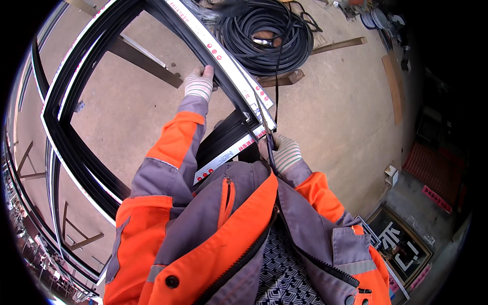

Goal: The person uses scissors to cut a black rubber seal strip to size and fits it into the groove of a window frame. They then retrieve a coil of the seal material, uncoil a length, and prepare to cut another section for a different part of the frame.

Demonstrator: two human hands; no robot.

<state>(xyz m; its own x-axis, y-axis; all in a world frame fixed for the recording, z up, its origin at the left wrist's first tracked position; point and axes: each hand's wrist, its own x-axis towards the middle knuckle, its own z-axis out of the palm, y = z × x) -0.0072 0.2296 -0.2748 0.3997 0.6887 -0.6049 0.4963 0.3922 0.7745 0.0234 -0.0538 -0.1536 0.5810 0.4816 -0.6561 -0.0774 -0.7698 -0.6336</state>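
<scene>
Looking down from my head, I have my left fingers [208,72] curled over the inner edge of one bar of a big black-and-white frame [218,53], the thumb on top. Most of the frame spreads to the left of them, with red marks printed along its white faces. My right fingers [263,148] are closed on a pair of scissors [270,147] right beside the frame's near corner, the blades pointing away from me along that corner; I can't tell whether the blades are apart. A thin black strip [277,76] hangs down towards my right fingers from ahead of them, but I can't make out whether the scissors touch it. Beyond my right fingers, a thick black coil [292,43] lies on the floor [335,101], with a wooden stick [338,46] next to it. A brown board [145,63] shows through the frame, to the left of my left fingers.
</scene>
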